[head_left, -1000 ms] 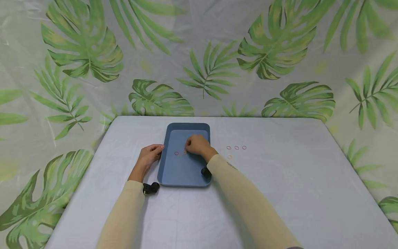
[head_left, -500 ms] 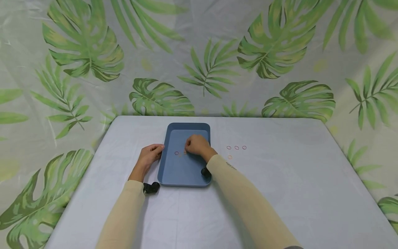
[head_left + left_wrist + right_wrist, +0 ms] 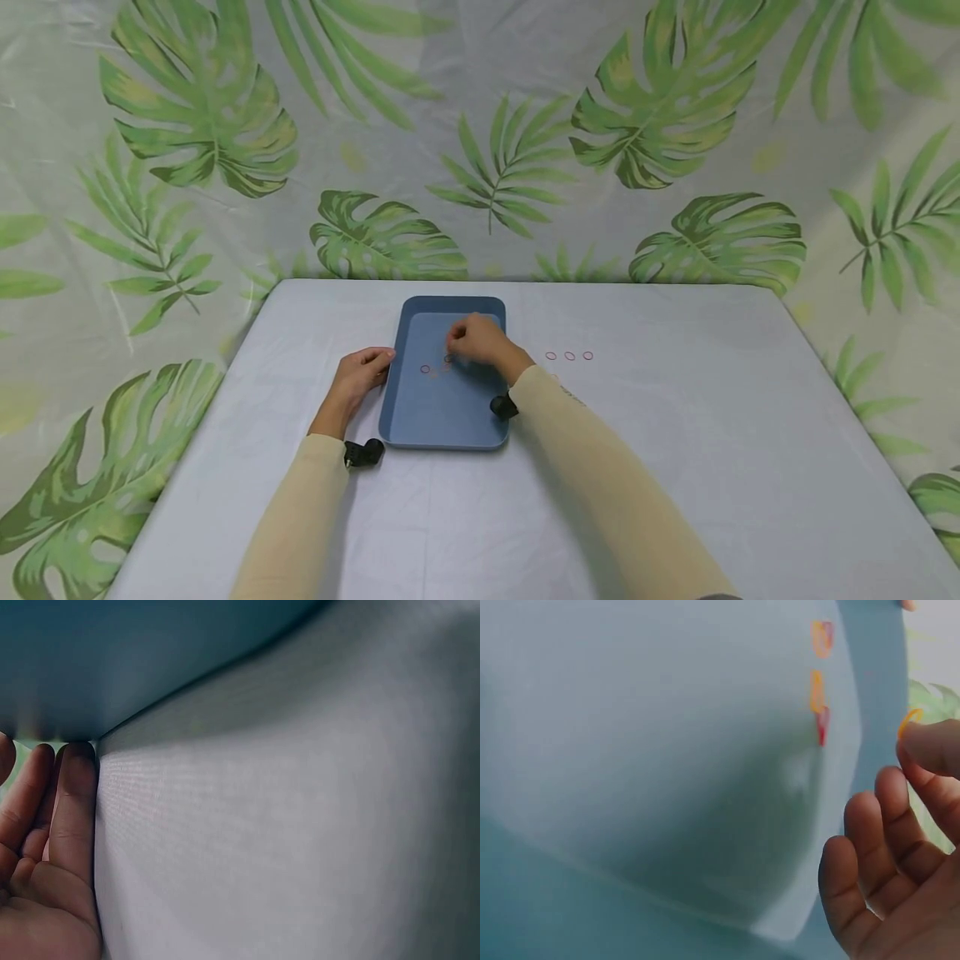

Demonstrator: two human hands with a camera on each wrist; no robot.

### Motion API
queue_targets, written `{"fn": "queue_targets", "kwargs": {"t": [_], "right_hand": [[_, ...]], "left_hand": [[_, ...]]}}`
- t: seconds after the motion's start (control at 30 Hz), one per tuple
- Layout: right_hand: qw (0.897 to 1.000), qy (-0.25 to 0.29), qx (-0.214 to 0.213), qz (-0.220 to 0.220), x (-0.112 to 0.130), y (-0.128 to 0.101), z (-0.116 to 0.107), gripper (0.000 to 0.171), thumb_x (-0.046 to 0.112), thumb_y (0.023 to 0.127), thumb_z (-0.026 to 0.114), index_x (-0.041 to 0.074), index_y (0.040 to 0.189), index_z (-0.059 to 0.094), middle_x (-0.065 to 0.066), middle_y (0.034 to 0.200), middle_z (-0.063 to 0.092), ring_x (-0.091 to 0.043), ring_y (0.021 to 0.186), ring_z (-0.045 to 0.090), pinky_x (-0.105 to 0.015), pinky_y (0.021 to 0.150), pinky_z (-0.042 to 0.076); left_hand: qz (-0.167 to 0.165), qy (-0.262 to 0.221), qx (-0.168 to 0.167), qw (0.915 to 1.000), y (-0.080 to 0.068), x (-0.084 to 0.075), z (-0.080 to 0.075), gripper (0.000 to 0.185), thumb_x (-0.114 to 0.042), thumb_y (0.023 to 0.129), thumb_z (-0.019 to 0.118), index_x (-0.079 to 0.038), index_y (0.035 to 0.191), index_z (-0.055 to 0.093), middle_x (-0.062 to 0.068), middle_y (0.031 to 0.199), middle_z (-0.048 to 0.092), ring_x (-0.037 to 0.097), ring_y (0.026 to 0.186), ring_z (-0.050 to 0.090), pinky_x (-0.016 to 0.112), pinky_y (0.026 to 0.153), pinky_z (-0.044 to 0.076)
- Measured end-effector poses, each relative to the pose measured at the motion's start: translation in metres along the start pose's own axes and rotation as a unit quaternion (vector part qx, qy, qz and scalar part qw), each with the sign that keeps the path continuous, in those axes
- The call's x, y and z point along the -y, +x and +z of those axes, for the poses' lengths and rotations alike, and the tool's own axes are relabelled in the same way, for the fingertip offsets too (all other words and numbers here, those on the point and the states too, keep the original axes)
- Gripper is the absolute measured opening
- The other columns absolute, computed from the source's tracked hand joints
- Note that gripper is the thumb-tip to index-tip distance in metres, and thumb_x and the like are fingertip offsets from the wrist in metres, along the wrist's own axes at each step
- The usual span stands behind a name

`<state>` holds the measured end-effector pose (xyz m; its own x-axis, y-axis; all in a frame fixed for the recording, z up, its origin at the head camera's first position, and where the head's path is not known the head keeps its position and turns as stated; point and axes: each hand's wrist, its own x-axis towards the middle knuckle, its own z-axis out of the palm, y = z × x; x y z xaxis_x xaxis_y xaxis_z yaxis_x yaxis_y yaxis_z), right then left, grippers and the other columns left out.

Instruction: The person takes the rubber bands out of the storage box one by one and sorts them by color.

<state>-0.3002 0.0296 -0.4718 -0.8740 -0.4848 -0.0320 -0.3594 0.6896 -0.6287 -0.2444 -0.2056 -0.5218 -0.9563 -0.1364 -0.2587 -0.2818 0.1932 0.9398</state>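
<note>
A smooth blue tray (image 3: 442, 417), rectangular with rounded corners and a low rim, sits near the far edge of the pale cloth-covered surface (image 3: 675, 467). The left hand (image 3: 360, 375) rests against the tray's left rim, fingers loosely curled and touching it without gripping. The right hand (image 3: 476, 340) hovers over the tray's middle, fingertips pinched on a thin orange rubber band (image 3: 909, 721). More small bands (image 3: 426, 368), round and thin, lie flat inside the tray just beside it. Three red bands (image 3: 569, 356) sit in a row on the surface, right of the tray.
</note>
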Motion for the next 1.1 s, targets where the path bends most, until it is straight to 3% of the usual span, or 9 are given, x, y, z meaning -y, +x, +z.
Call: {"fn": "queue_targets", "kwargs": {"t": [0.23,0.4,0.67,0.93,1.1], "right_hand": [[0.999,0.027,-0.006,-0.030,-0.006,-0.004,-0.021,0.014,0.022,0.097,0.064,0.014,0.096,0.075,-0.003,0.098,0.074,-0.015,0.082,0.061,-0.026,0.070,0.048],[0.998,0.028,-0.002,-0.049,-0.010,-0.006,-0.035,0.013,0.023,0.097,0.064,0.014,0.099,0.074,-0.005,0.102,0.073,-0.019,0.091,0.065,-0.030,0.075,0.053],[0.997,0.022,-0.007,-0.070,-0.021,-0.018,-0.061,0.012,0.021,0.096,0.064,0.013,0.099,0.072,-0.005,0.102,0.072,-0.019,0.088,0.064,-0.031,0.075,0.053],[0.996,0.006,-0.016,-0.084,-0.042,-0.047,-0.089,0.008,0.019,0.096,0.065,0.013,0.098,0.071,-0.005,0.098,0.070,-0.018,0.082,0.062,-0.031,0.071,0.051],[0.996,-0.001,-0.022,-0.087,-0.058,-0.066,-0.105,0.009,0.017,0.096,0.064,0.011,0.099,0.071,-0.006,0.099,0.071,-0.019,0.087,0.064,-0.032,0.074,0.051]], "left_hand": [[-0.002,0.003,-0.006,1.0000,0.004,-0.002,0.004,0.042,-0.031,0.099,0.061,-0.004,0.132,0.062,0.014,0.140,0.058,0.014,0.120,0.057,0.028,0.102,0.052],[-0.007,0.007,-0.011,0.9999,0.006,-0.004,0.004,0.042,-0.031,0.100,0.060,-0.004,0.132,0.062,0.014,0.141,0.058,0.014,0.120,0.057,0.030,0.104,0.051],[-0.016,0.002,-0.009,0.9998,0.007,-0.008,0.006,0.042,-0.029,0.100,0.060,-0.003,0.133,0.061,0.015,0.142,0.057,0.021,0.127,0.055,0.037,0.110,0.048],[-0.018,0.001,-0.004,0.9998,0.004,-0.009,0.006,0.043,-0.031,0.101,0.059,-0.004,0.134,0.060,0.016,0.144,0.055,0.024,0.132,0.054,0.039,0.112,0.047],[-0.023,-0.001,-0.007,0.9997,0.001,-0.008,0.006,0.044,-0.031,0.101,0.059,-0.004,0.135,0.060,0.015,0.144,0.055,0.024,0.132,0.053,0.039,0.112,0.046]]}}
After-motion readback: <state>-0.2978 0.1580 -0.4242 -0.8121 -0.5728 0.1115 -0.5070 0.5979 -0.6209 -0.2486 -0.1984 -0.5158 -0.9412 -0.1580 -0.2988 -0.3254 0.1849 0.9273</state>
